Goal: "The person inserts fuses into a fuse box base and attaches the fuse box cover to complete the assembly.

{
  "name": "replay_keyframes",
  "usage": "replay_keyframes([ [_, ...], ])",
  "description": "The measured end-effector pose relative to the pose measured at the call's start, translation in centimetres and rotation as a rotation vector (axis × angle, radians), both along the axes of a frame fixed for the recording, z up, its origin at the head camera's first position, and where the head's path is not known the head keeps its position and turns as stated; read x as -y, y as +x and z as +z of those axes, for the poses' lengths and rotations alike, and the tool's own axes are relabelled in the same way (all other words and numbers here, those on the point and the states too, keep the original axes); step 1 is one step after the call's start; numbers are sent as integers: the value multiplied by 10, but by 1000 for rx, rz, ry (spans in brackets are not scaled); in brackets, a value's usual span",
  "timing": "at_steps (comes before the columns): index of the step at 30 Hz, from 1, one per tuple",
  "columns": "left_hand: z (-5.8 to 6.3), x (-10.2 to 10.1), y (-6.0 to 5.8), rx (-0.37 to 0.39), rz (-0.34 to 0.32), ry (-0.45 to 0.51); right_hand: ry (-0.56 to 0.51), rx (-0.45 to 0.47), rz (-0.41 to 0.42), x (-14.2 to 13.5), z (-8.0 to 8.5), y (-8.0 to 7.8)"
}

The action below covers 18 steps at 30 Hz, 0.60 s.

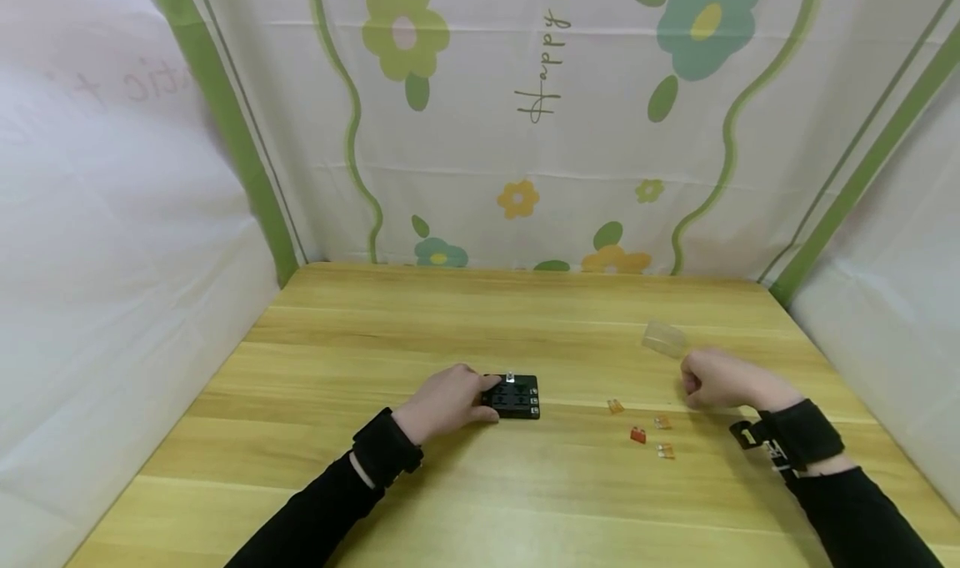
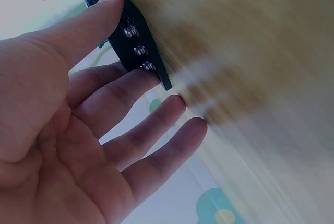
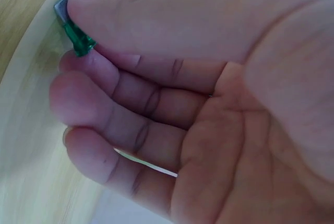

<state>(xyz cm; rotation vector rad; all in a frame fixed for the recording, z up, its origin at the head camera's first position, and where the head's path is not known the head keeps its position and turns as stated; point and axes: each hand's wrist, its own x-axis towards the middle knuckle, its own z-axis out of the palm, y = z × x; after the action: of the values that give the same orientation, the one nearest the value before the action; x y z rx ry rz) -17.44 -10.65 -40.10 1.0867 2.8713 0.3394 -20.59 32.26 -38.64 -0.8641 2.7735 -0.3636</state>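
Near the middle of the table in the head view lies a black fuse block (image 1: pixel 517 405) with metal screw terminals along its edges. My left hand (image 1: pixel 446 401) grips its left end between thumb and fingers. In the left wrist view, the thumb presses one side of the fuse block (image 2: pixel 133 38), and the lower fingers extend loosely past it. Over to the right, my right hand (image 1: pixel 723 380) is low over the table. It pinches a green blade fuse (image 3: pixel 81 38) with a metal prong, seen in the right wrist view; the head view hides it.
Between the hands lie a red blade fuse (image 1: pixel 637 435) and a few orange blade fuses (image 1: pixel 615 406). A clear plastic cover (image 1: pixel 663 339) sits just beyond my right hand. White patterned cloth (image 1: pixel 465 151) walls the wooden table (image 1: pixel 420 309) at the back and sides.
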Motion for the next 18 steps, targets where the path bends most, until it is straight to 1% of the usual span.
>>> replay_keyframes([
  [5, 1, 0, 1, -4, -3, -7, 6, -7, 7, 0, 0, 1],
  [11, 1, 0, 1, -13, -11, -3, -13, -12, 25, 0, 2, 3],
  [18, -1, 1, 2, -10, -10, 14, -17, 1, 10, 2, 5, 4],
])
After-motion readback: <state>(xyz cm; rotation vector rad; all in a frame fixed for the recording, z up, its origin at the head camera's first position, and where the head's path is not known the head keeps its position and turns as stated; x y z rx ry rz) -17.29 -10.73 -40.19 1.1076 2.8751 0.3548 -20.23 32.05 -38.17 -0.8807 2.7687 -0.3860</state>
